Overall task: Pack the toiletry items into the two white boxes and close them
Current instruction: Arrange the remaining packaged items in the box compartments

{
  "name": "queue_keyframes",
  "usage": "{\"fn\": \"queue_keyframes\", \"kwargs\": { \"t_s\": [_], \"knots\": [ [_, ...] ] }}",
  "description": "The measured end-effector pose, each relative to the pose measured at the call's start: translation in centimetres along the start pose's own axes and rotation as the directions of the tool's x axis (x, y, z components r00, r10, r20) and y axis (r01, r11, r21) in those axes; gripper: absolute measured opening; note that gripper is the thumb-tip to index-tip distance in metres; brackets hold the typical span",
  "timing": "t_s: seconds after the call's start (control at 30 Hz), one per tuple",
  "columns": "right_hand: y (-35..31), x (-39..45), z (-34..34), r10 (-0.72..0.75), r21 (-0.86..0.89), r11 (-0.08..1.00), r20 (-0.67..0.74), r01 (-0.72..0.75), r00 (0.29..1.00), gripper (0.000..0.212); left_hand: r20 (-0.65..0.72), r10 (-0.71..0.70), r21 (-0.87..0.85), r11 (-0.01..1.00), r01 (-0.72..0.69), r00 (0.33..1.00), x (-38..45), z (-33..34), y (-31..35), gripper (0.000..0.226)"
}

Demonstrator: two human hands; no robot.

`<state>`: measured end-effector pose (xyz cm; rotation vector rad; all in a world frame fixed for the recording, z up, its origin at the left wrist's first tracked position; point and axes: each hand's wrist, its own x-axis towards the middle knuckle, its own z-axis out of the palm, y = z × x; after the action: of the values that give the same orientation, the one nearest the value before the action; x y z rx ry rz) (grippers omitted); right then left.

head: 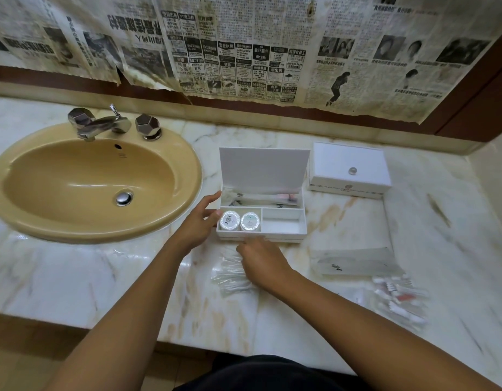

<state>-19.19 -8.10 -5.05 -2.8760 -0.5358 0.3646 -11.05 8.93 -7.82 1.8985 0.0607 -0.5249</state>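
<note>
An open white box (pixel 283 238) stands mid-counter with its lid (pixel 262 167) raised. Its back compartment holds wrapped items (pixel 261 198); the front left one holds two round tubs (pixel 239 221); the front right one is bare. My left hand (pixel 200 218) touches the box's left wall with relaxed fingers. In front of the box, my right hand (pixel 261 261) curls its fingers over a pile of clear-wrapped packets (pixel 230 275). A second white box (pixel 348 170), closed, sits at the back right. A flat white sachet (pixel 357 262) and more wrapped items (pixel 399 297) lie on the right.
A tan sink (pixel 74 182) with a chrome tap (pixel 103 125) takes up the left of the marble counter (pixel 131 277). Newspaper (pixel 244 52) covers the wall behind. The counter's front edge runs just below my forearms.
</note>
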Motion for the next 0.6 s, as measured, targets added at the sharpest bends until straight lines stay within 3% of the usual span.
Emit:
{"fn": "queue_keyframes", "kwargs": {
  "t_s": [0.23, 0.4, 0.6],
  "knots": [
    [0.1, 0.4, -0.4, 0.006, 0.028, 1.000, -0.063, -0.004, 0.998, 0.017, -0.001, 0.002, -0.004, 1.000, -0.002, 1.000, 0.1, -0.1, -0.2, 0.040],
    [0.1, 0.5, -1.2, 0.016, 0.048, 0.999, -0.183, -0.007, 0.983, 0.014, 0.000, 0.007, 0.003, 1.000, -0.007, 1.000, 0.1, -0.1, -0.2, 0.041],
    [0.2, 0.4, -2.2, 0.020, 0.066, 0.998, -0.161, -0.009, 0.987, 0.020, 0.000, 0.004, -0.006, 1.000, -0.004, 1.000, 0.1, -0.1, -0.2, 0.040]
  ]
}}
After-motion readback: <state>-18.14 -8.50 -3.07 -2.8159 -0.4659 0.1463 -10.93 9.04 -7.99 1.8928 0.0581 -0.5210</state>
